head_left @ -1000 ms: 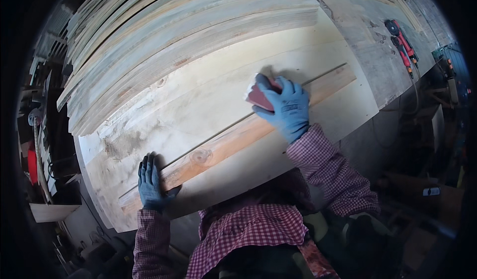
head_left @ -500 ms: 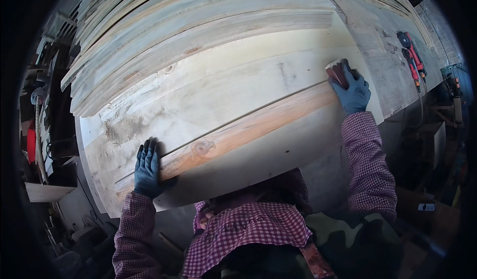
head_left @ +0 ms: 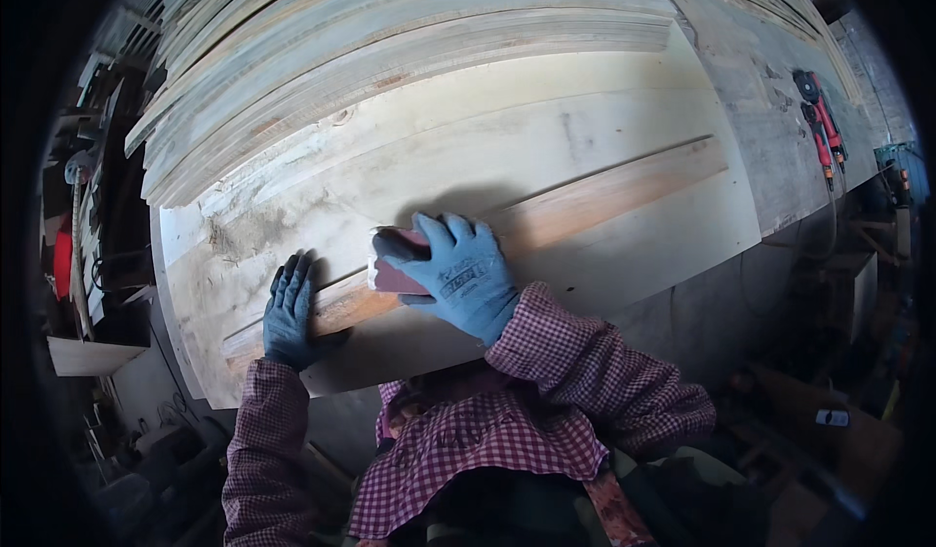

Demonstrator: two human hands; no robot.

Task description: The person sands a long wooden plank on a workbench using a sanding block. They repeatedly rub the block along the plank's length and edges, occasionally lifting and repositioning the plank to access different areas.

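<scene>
A long wooden board [head_left: 614, 196] with a reddish grain lies slantwise on a pale plywood sheet [head_left: 468, 137]. My right hand [head_left: 463, 274], in a blue-grey glove, grips a sanding block [head_left: 395, 262] wrapped in dark red sandpaper and presses it on the board left of its middle. Near the board's left end rests my left hand [head_left: 290, 313], gloved the same way, its fingers stretched out flat over the wood. The block and the right hand cover part of the board.
Stacked thin boards [head_left: 409, 50] fill the far side of the table, with another stack [head_left: 760, 1] at the far right. Two red and black tools [head_left: 821, 123] with a hose lie on the right part of the table. Cluttered shelving [head_left: 83, 206] stands at the left.
My right hand has slid the sanding block leftward along the board, from its right end to left of the middle. My left hand stays at the board's left end.
</scene>
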